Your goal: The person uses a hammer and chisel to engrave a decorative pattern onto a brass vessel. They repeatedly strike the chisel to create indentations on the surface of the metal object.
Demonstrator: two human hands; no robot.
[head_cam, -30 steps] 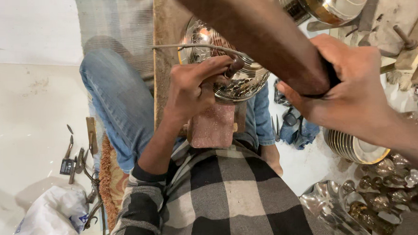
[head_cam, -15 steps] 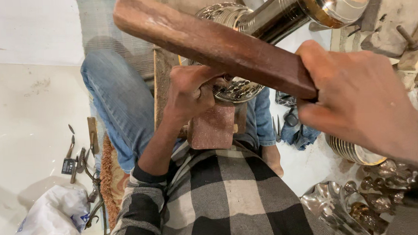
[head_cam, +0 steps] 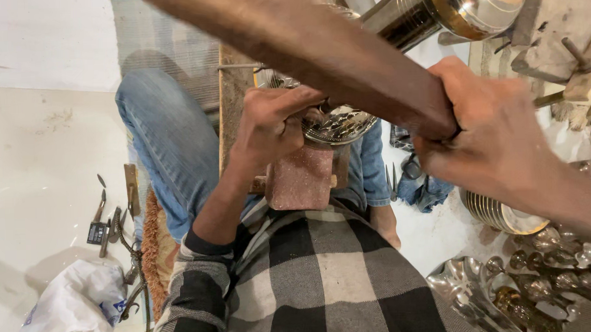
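My right hand (head_cam: 497, 136) is shut around the end of a long brown wooden mallet (head_cam: 304, 48), raised across the upper view. My left hand (head_cam: 271, 121) grips the rim of a shiny embossed metal dish (head_cam: 340, 125), holding it on top of a reddish stone block (head_cam: 302, 179) between my knees. The mallet's shaft hides the far part of the dish. A wooden plank (head_cam: 231, 103) runs along my left leg under that hand.
A large polished metal vessel (head_cam: 454, 10) lies at the top right. Stacked metal plates (head_cam: 497, 211) and several shiny small pieces (head_cam: 542, 282) sit at the right. Hand tools (head_cam: 111, 221) and a white plastic bag (head_cam: 71, 311) lie on the floor at left.
The mallet has swung through a stroke: raised a second ago, tilted lower across the dish half a second ago, and now lifted again. My left hand has kept its hold on the dish.
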